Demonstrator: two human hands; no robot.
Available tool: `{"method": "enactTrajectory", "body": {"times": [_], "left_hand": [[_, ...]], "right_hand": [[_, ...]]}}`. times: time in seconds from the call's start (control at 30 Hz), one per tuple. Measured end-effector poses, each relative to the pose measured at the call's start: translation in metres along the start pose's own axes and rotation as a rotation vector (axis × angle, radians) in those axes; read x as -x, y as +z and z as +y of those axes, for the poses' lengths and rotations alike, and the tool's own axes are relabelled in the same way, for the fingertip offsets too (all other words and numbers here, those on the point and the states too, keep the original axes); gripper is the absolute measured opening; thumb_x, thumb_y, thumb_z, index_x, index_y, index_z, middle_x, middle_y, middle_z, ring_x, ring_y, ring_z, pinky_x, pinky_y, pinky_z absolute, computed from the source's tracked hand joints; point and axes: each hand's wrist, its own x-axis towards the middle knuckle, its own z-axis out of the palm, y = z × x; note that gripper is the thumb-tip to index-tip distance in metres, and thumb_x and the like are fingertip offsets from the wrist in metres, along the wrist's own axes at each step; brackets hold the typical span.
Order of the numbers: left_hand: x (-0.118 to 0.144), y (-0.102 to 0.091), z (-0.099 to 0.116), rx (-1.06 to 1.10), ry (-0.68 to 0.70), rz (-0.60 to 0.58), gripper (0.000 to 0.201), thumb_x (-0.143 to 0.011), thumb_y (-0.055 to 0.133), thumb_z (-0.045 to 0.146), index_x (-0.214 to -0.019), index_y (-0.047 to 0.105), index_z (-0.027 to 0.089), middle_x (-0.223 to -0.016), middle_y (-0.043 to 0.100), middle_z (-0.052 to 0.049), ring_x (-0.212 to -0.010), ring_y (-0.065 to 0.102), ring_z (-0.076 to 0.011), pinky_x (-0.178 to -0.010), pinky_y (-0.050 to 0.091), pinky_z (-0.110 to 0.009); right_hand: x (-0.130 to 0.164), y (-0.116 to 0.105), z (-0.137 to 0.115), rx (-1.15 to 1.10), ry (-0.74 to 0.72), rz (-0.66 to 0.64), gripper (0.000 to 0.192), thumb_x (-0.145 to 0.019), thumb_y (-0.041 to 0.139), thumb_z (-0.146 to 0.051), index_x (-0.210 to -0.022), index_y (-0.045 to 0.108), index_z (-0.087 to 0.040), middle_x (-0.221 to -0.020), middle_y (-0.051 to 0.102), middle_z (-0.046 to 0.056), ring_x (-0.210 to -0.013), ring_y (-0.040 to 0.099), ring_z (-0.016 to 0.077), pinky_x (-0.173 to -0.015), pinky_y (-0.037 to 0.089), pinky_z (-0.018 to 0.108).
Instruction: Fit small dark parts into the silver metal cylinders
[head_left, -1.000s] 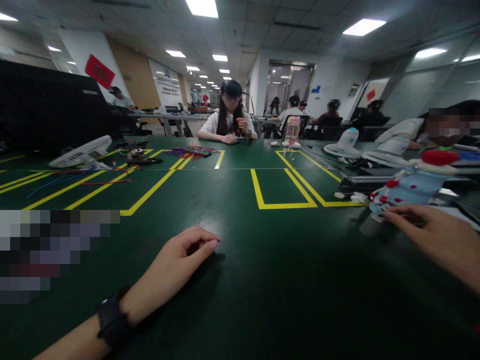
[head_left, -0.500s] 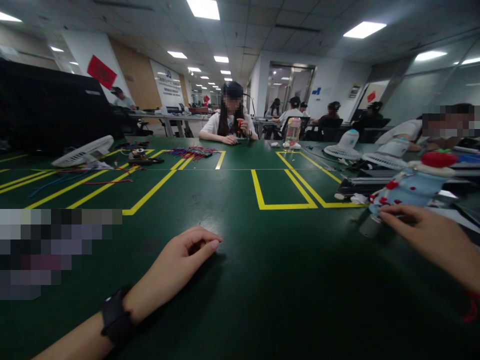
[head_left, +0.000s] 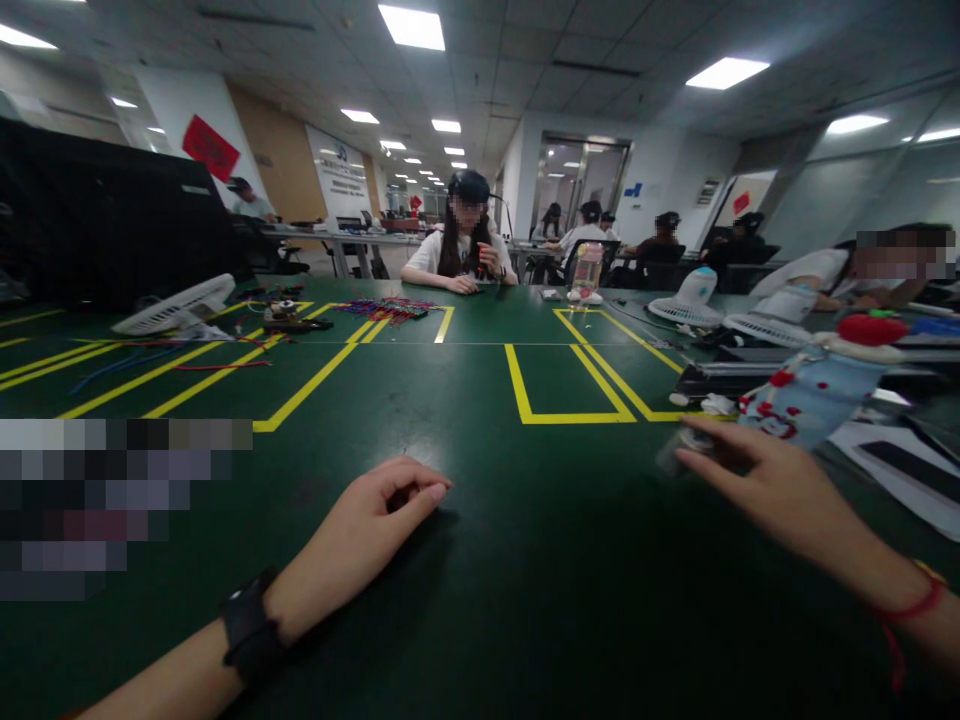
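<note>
My left hand (head_left: 390,510) rests on the green table (head_left: 525,580), its fingers curled and the thumb tip pressed to them. Whatever it may hold is hidden. My right hand (head_left: 772,480) pinches a small, blurred, greyish cylinder (head_left: 679,450), perhaps see-through, between thumb and fingers, held low over the table at the right. Just behind the right hand stands a light blue patterned cloth cover (head_left: 825,390) with a red top.
White fans (head_left: 694,298) stand at the back right, near a pink-topped bottle (head_left: 586,272). Tangled coloured wires (head_left: 394,309) lie toward the far edge, where a person (head_left: 461,240) sits. A white fan (head_left: 176,308) and a black case (head_left: 112,220) occupy the left.
My right hand has moved left, away from the blue cloth cover, carrying the small greyish cylinder. The left hand keeps its pose; the view has shifted slightly.
</note>
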Motion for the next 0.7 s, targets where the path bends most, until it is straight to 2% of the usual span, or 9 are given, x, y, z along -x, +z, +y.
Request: {"method": "enactTrajectory", "body": {"times": [0.1,0.17,0.27,0.33,0.47,0.6,0.7], "left_hand": [[0.0,0.0,0.0,-0.019,0.016,-0.005,0.026,-0.089,0.049,0.043,-0.096,0.066,0.024,-0.095,0.065,-0.002,-0.084,0.059,-0.0205,-0.076,0.047,-0.033],[0.0,0.0,0.001,-0.04,0.034,-0.007,0.026,-0.089,0.049,0.042,-0.096,0.067,0.024,-0.096,0.065,-0.002,-0.084,0.059,-0.0204,-0.076,0.047,-0.033],[0.001,0.001,0.005,-0.082,0.07,-0.002,0.023,-0.09,0.049,0.038,-0.095,0.067,0.024,-0.094,0.065,-0.002,-0.084,0.059,-0.0202,-0.076,0.047,-0.033],[0.001,0.004,0.013,-0.107,0.126,0.023,0.021,-0.09,0.049,0.035,-0.094,0.067,0.024,-0.094,0.064,-0.002,-0.086,0.058,-0.0197,-0.077,0.046,-0.032],[-0.004,0.018,0.044,-0.109,0.266,0.056,0.019,-0.09,0.052,0.028,-0.101,0.066,0.025,-0.097,0.06,-0.002,-0.088,0.057,-0.0176,-0.078,0.045,-0.031],[-0.015,0.029,0.071,-0.101,0.323,0.041,0.015,-0.088,0.056,0.025,-0.091,0.07,0.025,-0.094,0.058,-0.001,-0.087,0.056,-0.0168,-0.076,0.045,-0.03],[-0.017,0.027,0.073,-0.066,0.304,0.079,0.015,-0.089,0.056,0.026,-0.087,0.071,0.025,-0.09,0.056,-0.001,-0.085,0.055,-0.0162,-0.074,0.045,-0.029]], "right_hand": [[0.011,0.018,-0.061,-0.194,-0.246,-0.116,0.048,-0.082,0.055,-0.046,-0.125,0.054,-0.026,-0.12,0.059,0.006,-0.103,0.058,0.0194,-0.087,0.049,0.035],[0.018,0.028,-0.098,-0.3,-0.351,-0.213,0.045,-0.083,0.054,-0.041,-0.126,0.052,-0.028,-0.119,0.059,0.003,-0.104,0.057,0.0155,-0.091,0.047,0.032],[0.025,0.043,-0.13,-0.383,-0.424,-0.308,0.041,-0.083,0.055,-0.034,-0.124,0.053,-0.029,-0.115,0.06,0.0,-0.103,0.056,0.012,-0.093,0.046,0.028],[0.027,0.052,-0.134,-0.407,-0.419,-0.309,0.045,-0.082,0.057,-0.033,-0.126,0.049,-0.029,-0.118,0.058,0.0,-0.105,0.055,0.0121,-0.094,0.045,0.029],[0.03,0.069,-0.125,-0.502,-0.314,-0.281,0.069,-0.075,0.066,-0.035,-0.135,0.032,-0.029,-0.115,0.06,0.0,-0.101,0.056,0.0125,-0.092,0.046,0.031],[0.029,0.074,-0.121,-0.587,-0.291,-0.322,0.057,-0.075,0.066,-0.032,-0.125,0.039,-0.026,-0.107,0.062,0.0,-0.092,0.058,0.0103,-0.082,0.048,0.026],[0.029,0.072,-0.122,-0.588,-0.314,-0.305,0.05,-0.076,0.065,-0.03,-0.121,0.043,-0.026,-0.107,0.061,-0.001,-0.087,0.057,0.0098,-0.077,0.047,0.025]]}}
